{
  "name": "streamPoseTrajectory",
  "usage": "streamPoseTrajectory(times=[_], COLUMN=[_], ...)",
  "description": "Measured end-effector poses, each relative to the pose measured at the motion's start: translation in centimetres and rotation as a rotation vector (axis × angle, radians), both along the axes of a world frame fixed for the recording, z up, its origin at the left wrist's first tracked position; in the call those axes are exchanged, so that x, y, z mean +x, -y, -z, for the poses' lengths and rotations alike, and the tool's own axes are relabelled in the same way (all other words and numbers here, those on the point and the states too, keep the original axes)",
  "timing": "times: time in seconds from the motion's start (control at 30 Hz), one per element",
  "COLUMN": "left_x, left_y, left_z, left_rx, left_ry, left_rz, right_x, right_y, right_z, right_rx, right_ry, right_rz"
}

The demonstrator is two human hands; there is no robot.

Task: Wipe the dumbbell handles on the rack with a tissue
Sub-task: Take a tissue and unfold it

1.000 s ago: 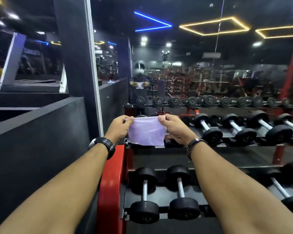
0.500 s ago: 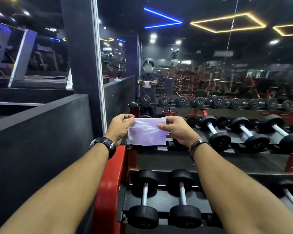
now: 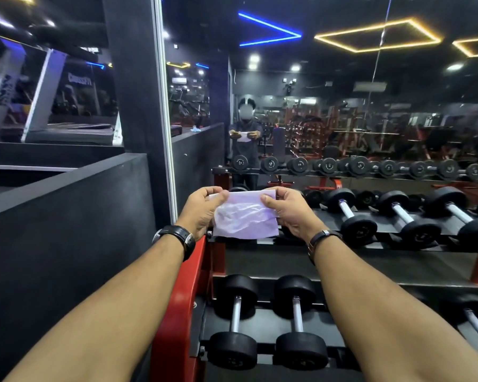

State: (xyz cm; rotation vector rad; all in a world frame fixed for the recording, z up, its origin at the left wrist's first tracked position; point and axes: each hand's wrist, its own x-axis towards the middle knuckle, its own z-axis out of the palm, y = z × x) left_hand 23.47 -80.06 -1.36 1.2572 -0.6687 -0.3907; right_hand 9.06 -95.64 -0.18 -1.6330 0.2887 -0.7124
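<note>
Both hands, left (image 3: 202,209) and right (image 3: 289,209), pinch the tissue's (image 3: 244,216) top corners, its body hanging slack between them, so pulling apart could tear it before any handle (image 3: 346,208) gets wiped.

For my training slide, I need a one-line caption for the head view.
Both hands, left and right, hold a tissue above the dumbbell rack.

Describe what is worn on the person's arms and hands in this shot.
Both forearms are bare, with no sleeves reaching into view and no gloves. The left hand has a black wristwatch with a wide dark strap and a metal-edged case on its wrist. The right hand has a slimmer dark band with a small pale clasp or tracker face. No rings are visible.
</note>
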Motion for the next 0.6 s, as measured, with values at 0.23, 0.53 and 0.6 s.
streamPoseTrajectory(times=[0.23, 0.53, 0.6], left_x=[-1.4, -3.8, -4.5], left_y=[-0.2, 0.7, 1.0], left_z=[0.2, -0.5, -0.5], left_rx=[0.314, 0.161, 0.116], left_ry=[0.296, -0.119, -0.26], left_rz=[0.11, 0.082, 0.118], right_x=[-0.4, -1.7, -1.9], right_y=[-0.2, -0.9, -1.3], right_z=[-0.5, 0.0, 0.5], right_rx=[-0.257, 0.277, 0.389], right_ry=[-0.05, -0.049, -0.222], right_rz=[0.011, 0.032, -0.03])
